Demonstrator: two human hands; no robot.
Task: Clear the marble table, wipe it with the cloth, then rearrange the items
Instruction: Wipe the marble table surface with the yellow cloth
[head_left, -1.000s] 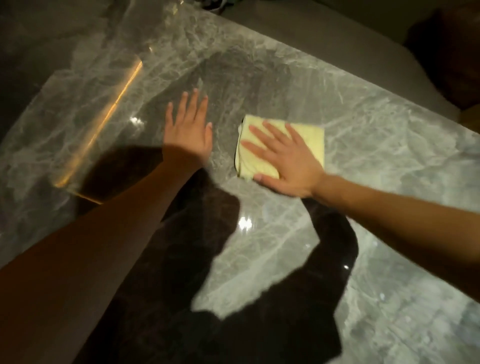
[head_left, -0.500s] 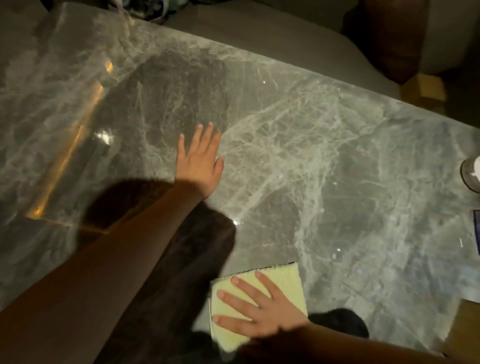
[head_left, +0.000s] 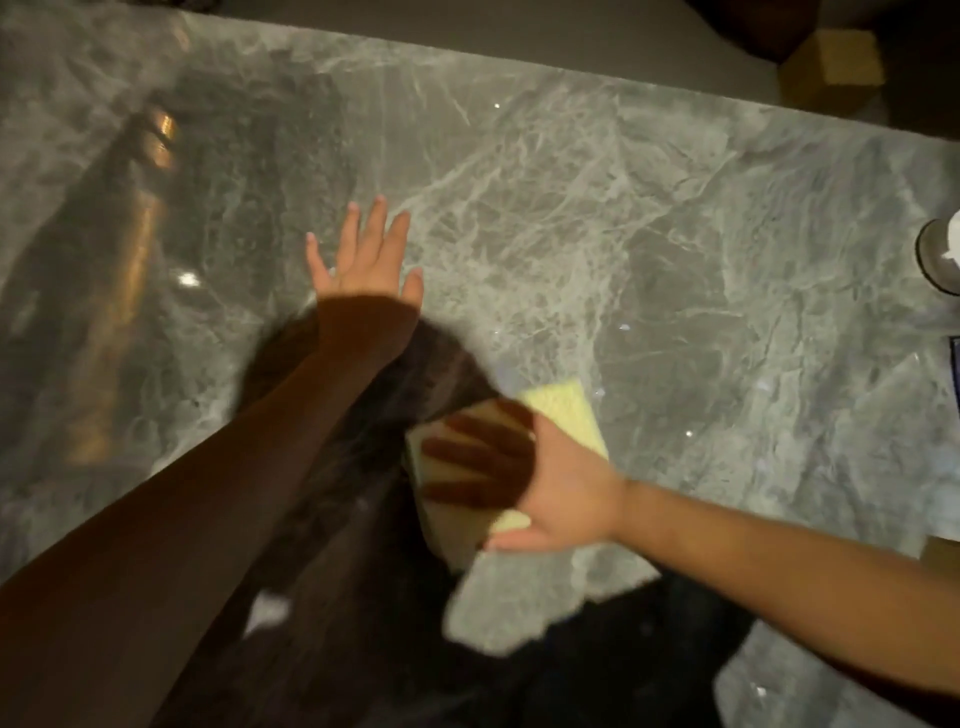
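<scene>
Cloth (head_left: 563, 415): pale yellow, folded to a rough rectangle, lay flat on the surface (head_left: 597, 234) near its front edge, right of centre in the view. Its far right corner was lit; its left half sat in shadow.

Right hand (head_left: 524, 478) lay palm-down on the cloth, fingers spread and pointing left, pressing it to the marble. Grip was apart and flat, not closed round anything. Fingers in shadow, back of hand and wrist lit. Edges of hand and cloth blurred.

Left hand (head_left: 366, 265) lay flat on bare marble, beyond the cloth and to its left, well apart from it. Fingers spread, pointing away from the person; grip apart, holding nothing. Forearm ran back to the lower left, dark in shadow.

Surface: grey marble with white veining, glossy, with small bright specks of reflected light. A warm orange reflection (head_left: 130, 291) streaked the left part. Dark shadows fell across the near middle, under both arms.

At the right edge, a round pale object (head_left: 943, 254) stood on the marble, cut off by the frame; could not tell what it was. Beyond the far edge, a tan box (head_left: 844, 65) at upper right, dim.
</scene>
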